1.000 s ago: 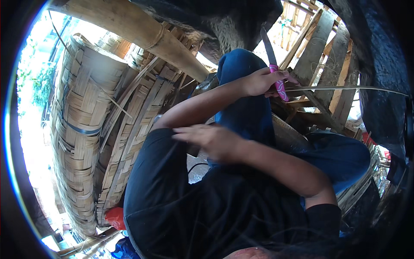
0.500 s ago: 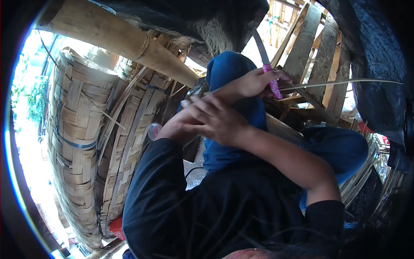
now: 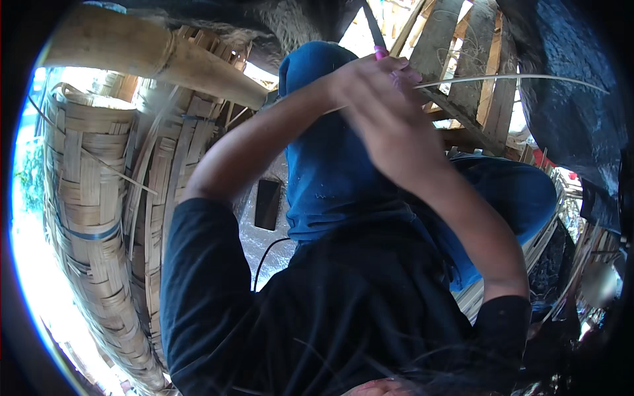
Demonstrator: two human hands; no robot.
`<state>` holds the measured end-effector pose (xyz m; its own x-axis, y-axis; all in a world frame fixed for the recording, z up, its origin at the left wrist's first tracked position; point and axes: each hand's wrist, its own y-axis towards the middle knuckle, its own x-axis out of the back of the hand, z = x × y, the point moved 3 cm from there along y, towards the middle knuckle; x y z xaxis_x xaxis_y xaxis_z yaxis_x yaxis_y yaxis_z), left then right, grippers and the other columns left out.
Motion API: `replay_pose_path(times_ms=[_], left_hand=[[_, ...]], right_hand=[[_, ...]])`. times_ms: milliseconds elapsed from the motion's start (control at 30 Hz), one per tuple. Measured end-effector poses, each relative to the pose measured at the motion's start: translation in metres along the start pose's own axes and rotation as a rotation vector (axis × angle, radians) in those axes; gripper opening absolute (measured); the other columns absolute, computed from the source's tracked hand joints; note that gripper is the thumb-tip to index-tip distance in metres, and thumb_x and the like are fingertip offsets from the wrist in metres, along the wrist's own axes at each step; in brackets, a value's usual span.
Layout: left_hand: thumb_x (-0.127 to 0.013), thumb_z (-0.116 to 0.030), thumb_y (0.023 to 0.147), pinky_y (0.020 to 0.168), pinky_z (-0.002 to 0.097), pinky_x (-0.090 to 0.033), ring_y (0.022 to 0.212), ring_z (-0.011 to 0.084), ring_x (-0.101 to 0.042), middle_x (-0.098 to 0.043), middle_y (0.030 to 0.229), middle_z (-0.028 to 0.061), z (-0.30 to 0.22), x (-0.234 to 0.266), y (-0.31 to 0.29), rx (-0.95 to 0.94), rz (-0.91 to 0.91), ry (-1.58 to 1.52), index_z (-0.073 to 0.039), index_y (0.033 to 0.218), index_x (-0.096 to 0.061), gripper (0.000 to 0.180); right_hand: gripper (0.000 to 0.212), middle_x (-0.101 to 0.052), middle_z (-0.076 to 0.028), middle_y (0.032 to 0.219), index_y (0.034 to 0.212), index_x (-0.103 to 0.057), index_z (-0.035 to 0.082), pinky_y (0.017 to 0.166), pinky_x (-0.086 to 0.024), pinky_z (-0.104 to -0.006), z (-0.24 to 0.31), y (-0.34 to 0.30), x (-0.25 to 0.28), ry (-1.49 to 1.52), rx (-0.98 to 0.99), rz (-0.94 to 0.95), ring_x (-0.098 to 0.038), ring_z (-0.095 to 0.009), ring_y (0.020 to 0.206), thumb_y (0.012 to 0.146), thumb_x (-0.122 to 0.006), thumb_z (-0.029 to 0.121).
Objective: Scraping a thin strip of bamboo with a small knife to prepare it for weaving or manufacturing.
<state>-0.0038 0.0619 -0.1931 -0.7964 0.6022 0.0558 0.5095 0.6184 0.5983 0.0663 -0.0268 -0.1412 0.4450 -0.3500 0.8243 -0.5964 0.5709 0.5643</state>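
My left hand point(image 3: 380, 68) is closed round the pink handle of a knife point(image 3: 373, 26), its dark blade pointing up and away above my raised knee. A thin pale bamboo strip point(image 3: 515, 76) runs from beside the knife out to the right in a slight curve. A short piece of it also shows left of my hands, over the jeans. My right hand point(image 3: 389, 122) crosses over close to the knife handle, just below my left hand. Its fingers are smeared by motion, so their grip on the strip cannot be made out.
Rolled woven bamboo matting point(image 3: 92, 198) stands at the left under a thick bamboo pole point(image 3: 125, 43). Wooden slats point(image 3: 472, 59) lie at the upper right beside dark plastic sheeting point(image 3: 561, 99). My bent knees in blue jeans point(image 3: 323, 165) fill the middle. A black cable point(image 3: 264, 257) curves beside them.
My right hand has moved from over my left wrist up and right to the knife handle. The view has shifted, so the knife and strip appear higher and further left.
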Motion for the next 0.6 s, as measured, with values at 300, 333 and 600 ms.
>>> replay_pose_path(times_ms=[300, 333, 600], left_hand=[[-0.039, -0.031, 0.098, 0.055, 0.0261, -0.039, 0.044, 0.0107, -0.039, -0.045, 0.05, 0.0044, -0.022, 0.018, 0.014, 0.802, 0.087, -0.296, 0.004, 0.118, -0.059, 0.046], [-0.038, -0.031, 0.097, 0.057, 0.0258, -0.039, 0.045, 0.0109, -0.04, -0.043, 0.05, 0.0037, -0.032, 0.024, 0.008, 0.779, 0.101, -0.272, 0.004, 0.119, -0.058, 0.046], [-0.038, -0.04, 0.097, 0.06, 0.0272, -0.041, 0.045, 0.0104, -0.039, -0.042, 0.049, 0.0011, -0.02, 0.017, 0.018, 0.804, 0.107, -0.404, 0.007, 0.12, -0.057, 0.055]], right_hand=[[0.043, -0.052, -0.004, 0.135, 0.131, -0.051, 0.019, 0.107, -0.034, -0.0504, 0.02, -0.09, -0.016, 0.482, -0.006, 0.409, -0.044, -0.031, 0.127, 0.088, -0.054, 0.024], [0.038, -0.056, -0.01, 0.126, 0.124, -0.057, 0.011, 0.101, -0.038, -0.0518, -0.007, -0.094, 0.002, 0.142, -0.376, 0.698, -0.05, -0.032, 0.12, 0.087, -0.056, 0.021], [0.024, -0.06, -0.013, 0.12, 0.104, -0.061, 0.006, 0.101, -0.039, -0.0483, 0.11, -0.063, -0.002, 0.65, 0.423, 0.075, -0.054, -0.029, 0.115, 0.084, -0.055, 0.017]])
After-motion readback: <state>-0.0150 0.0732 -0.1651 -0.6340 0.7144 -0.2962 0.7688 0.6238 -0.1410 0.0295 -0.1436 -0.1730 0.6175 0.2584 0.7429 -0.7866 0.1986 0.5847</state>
